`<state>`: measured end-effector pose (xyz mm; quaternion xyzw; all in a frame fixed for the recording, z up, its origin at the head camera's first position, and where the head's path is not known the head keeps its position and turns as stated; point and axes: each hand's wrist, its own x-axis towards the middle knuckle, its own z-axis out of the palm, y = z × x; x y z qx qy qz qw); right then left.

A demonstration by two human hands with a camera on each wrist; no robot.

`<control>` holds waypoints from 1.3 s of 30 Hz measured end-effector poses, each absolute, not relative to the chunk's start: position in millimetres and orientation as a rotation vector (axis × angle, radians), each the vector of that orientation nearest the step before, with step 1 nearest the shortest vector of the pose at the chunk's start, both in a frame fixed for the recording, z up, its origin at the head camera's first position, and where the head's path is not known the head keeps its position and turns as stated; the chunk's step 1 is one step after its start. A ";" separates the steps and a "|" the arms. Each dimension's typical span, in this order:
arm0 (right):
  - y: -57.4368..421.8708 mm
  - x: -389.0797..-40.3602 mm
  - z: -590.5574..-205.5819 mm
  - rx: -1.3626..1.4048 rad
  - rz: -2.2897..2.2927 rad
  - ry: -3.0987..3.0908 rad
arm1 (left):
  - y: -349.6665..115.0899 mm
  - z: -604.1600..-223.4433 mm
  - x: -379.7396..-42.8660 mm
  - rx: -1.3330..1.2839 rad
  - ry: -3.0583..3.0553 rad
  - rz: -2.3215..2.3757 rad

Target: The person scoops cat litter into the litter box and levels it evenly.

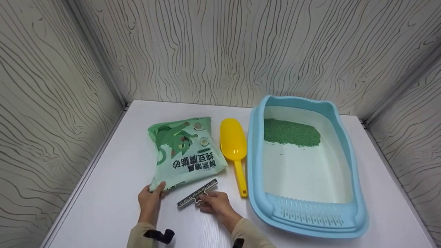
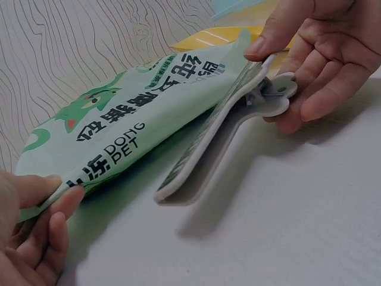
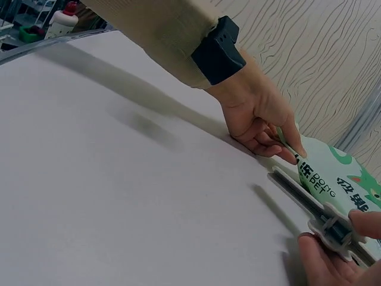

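Observation:
A green bag of cat litter (image 1: pixel 187 151) lies flat on the white table, printed with a green cat and dark lettering. My left hand (image 1: pixel 150 199) pinches the bag's near left corner between thumb and fingers. In my right hand (image 1: pixel 217 205) is a wide bag clip (image 1: pixel 197 193) with a keyboard-like pattern along its bar, pinched by its handle tabs. The left wrist view shows the clip (image 2: pixel 220 137) above the table, apart from the bag's near edge, its long jaws nearly together. In the right wrist view the clip (image 3: pixel 303 199) points toward the left hand (image 3: pixel 262 125).
A yellow scoop (image 1: pixel 233 141) lies between the bag and a light blue litter box (image 1: pixel 255 165). Green pellets (image 1: pixel 291 132) cover the far left part of the box's floor. Wood-patterned panels (image 1: pixel 220 51) stand behind the table and at both sides.

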<state>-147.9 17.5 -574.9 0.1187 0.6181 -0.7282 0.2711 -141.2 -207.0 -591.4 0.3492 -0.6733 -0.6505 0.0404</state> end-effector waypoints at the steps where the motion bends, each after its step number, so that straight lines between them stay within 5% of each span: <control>1: 16.8 -148.2 -575.4 0.335 -1.973 1.645 | -207.0 -591.2 -141.3 1.070 -2.057 -2.000; 39: -20.7 -178.6 -584.4 0.602 -2.298 1.413 | -206.6 -590.3 -143.1 1.110 -2.034 -2.044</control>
